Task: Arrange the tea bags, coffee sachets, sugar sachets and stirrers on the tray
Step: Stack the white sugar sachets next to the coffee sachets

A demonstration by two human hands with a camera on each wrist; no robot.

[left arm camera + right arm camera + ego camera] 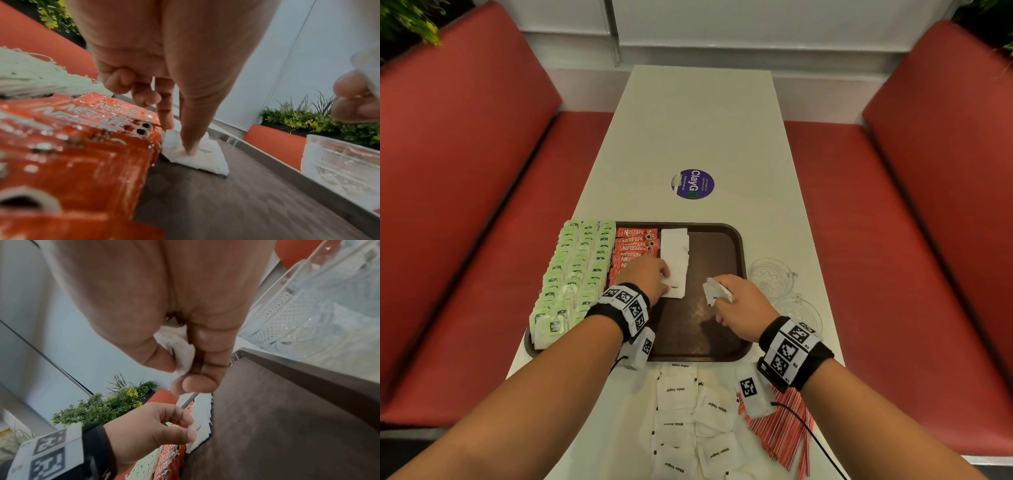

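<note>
- 3 kinds of packet are laid in columns on the brown tray [726, 236]: pale green tea bags [571, 274] at its left, red coffee sachets [635, 245] printed "NESCAFE" in white next to them, and a column of white sugar sachets [674, 253] just right of the coffee.
- The right part of the tray floor is seen bare, with a diamond texture.
- The nearest sachet of the white column [197, 155] is pressed down by the left hand [649, 275], its forefinger and thumb straight on the paper and the other fingers curled in; nothing is clamped by it.
- The word "Sugar" can be read on that sachet in the head view.
- 1 more white sachet [715, 291] is pinched between the thumb and curled fingers of the right hand [739, 305], held above the bare tray floor.
- Loose sugar sachets [688, 421] marked "White Sugar" are spread on the white table [698, 120] in front of the tray's near rim.
- A bundle of red-and-white striped stirrers [784, 435] is lying on the table just right of those loose sachets, off the tray.
- 2 cut-glass cups [774, 277] are standing on the table just beside the tray's right rim; what they hold cannot be told.
- A round purple sticker [692, 184] reading "ClayGo" is stuck on the table beyond the tray.
- Black wristbands with black-and-white square markers [789, 353] are worn on both wrists.
- Red padded benches [465, 171] flank the table.
</note>
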